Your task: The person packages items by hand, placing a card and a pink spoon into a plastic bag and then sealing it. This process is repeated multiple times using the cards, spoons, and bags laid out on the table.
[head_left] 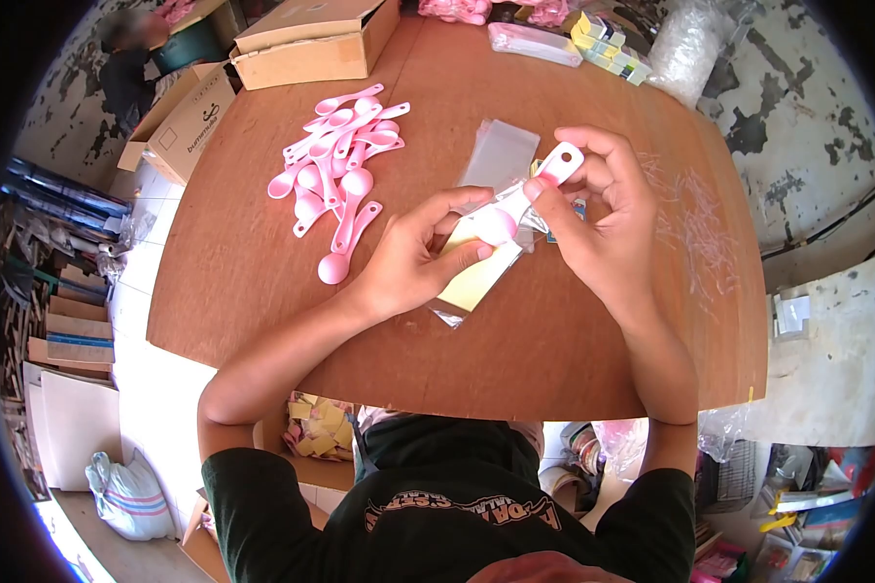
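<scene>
A pink measuring spoon (558, 165) is pinched by its handle between the thumb and fingers of my right hand (608, 214). Its rounded bowl (496, 226) points down and left, over crinkled clear plastic. My left hand (408, 255) is closed at that bowl, thumb and fingers around the clear plastic bag; its exact grip is partly hidden. Beneath lies a pale yellow card or stack of cards (478, 279), with clear film at its lower end. A pile of pink measuring spoons (335, 160) rests to the left of my hands.
Flat clear bags (504, 154) lie beyond my hands on the brown table (428, 360). Thin clear strips (700, 233) are scattered at right. A cardboard box (311, 49), a plastic-wrapped pack (535, 44) and small yellow boxes (608, 44) line the far edge. Another person (126, 73) is at far left.
</scene>
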Demonstrator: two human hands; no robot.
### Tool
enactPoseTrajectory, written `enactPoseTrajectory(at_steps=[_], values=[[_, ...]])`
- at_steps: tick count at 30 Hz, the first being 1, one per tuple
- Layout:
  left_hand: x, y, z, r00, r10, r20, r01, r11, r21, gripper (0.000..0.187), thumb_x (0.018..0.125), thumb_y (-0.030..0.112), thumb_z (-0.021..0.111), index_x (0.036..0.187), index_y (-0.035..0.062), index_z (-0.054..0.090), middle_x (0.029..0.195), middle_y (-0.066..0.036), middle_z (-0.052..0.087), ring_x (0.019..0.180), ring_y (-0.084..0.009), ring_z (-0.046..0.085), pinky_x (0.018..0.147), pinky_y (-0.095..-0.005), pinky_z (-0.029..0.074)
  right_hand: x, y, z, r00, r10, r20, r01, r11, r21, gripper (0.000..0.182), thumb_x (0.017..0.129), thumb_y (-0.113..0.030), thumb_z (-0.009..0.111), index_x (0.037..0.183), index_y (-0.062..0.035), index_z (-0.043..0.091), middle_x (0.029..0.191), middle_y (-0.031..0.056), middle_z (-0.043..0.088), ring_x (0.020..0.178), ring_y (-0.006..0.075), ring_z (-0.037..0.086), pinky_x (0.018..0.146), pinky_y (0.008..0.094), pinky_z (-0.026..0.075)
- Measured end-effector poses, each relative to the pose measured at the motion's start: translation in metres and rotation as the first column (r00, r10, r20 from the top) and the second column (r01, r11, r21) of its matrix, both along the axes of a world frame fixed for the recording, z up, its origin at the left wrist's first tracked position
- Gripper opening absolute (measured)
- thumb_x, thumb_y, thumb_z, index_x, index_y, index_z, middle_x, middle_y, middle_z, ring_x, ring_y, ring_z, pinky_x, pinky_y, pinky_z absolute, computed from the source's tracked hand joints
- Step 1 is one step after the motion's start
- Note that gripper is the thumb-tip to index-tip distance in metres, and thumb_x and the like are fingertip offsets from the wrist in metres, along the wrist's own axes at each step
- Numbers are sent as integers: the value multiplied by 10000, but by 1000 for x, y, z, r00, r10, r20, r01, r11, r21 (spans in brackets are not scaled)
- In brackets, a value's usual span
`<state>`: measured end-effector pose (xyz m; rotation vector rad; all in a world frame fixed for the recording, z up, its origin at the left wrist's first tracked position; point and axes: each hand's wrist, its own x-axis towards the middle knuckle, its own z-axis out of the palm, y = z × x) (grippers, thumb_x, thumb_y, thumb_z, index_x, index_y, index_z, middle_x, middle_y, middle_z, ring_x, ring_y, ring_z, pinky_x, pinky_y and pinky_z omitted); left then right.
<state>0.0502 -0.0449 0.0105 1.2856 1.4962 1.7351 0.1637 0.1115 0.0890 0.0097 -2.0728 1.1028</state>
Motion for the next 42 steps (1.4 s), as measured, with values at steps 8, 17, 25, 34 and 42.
enactPoseTrajectory(at_steps=[8,17,25,34,42], values=[[0,-3,4,1000,-30,5,30,999,-39,516,902,-31,602,1363,-27,369,1137,-143,646,1016,-111,607,831,-244,498,2,-3,4,996,-45,-80,48,998,35,361,798,-1,702,1121,-5,541,776,58,678,691,68,610,633,214,476],[2,-3,1,1000,22,-4,-22,1000,6,472,879,43,667,1303,-18,468,1118,-137,653,1010,-135,628,784,-260,514,1,-8,0,1000,-15,-18,15,999,33,354,801,5,691,1119,-4,537,746,49,663,676,62,600,619,212,461],[2,-3,1,998,5,-57,-1,998,67,539,861,42,689,1336,-15,441,1149,-119,633,1073,-161,613,849,-278,502,0,-10,-4,999,32,27,-32,999,2,346,810,3,682,1126,-17,541,772,37,665,720,70,611,654,224,466],[0,-5,4,999,-14,30,12,997,72,566,860,22,682,1364,6,424,1085,-96,660,1046,-124,604,852,-266,495,3,-8,5,1000,-2,-11,3,1000,22,323,810,-13,695,1111,-23,578,811,31,672,764,78,630,693,226,482],[2,-5,6,998,-26,54,23,998,64,572,862,17,678,1373,20,419,1106,-108,667,978,-101,610,817,-250,492,3,-6,0,996,34,83,-38,998,49,363,812,-2,708,1145,-1,564,875,63,681,815,94,638,723,237,494]])
